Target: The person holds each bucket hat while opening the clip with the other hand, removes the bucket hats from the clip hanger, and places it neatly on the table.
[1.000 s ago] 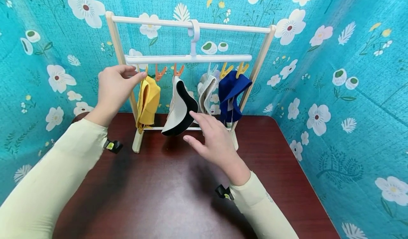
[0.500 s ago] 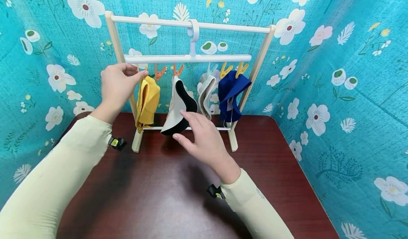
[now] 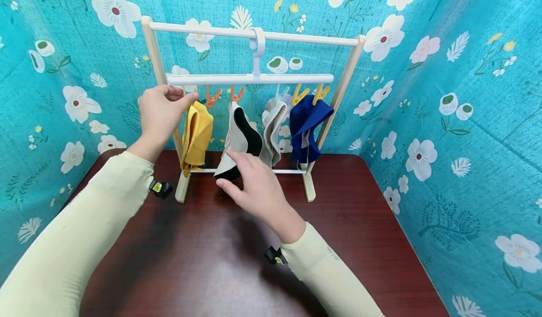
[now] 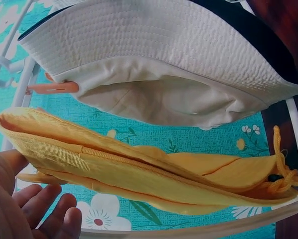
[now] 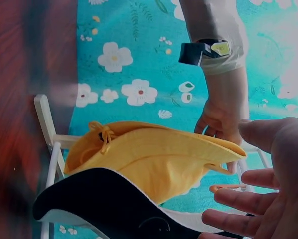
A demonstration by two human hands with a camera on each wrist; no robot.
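My left hand [image 3: 163, 114] pinches at a yellow clothespin [image 4: 42, 178] at the top of a yellow bucket hat [image 3: 197, 136]; the fingers hide most of the clip. The hat hangs folded, with a knotted cord [image 4: 283, 177] at its lower end. Beside it, a white bucket hat with black lining [image 3: 237, 140] hangs from an orange clothespin [image 3: 237, 93]. My right hand [image 3: 260, 190] is in front of this hat's lower brim, fingers spread and thumb apart, holding nothing. In the right wrist view, the open fingers [image 5: 243, 201] are close to the black lining [image 5: 104, 199].
A white hanger bar [image 3: 250, 78] hooks over a wooden rack [image 3: 357, 53] on a dark red table [image 3: 203, 260]. Farther right hang a pale hat [image 3: 273, 129] and a dark blue hat [image 3: 311, 124] under yellow clothespins [image 3: 299, 93]. Flowered turquoise cloth [image 3: 449, 166] surrounds the table.
My right hand has moved left, across the front of the white and black hat. The left hand has shifted slightly right, still at the yellow hat's top. The hats hang in place.
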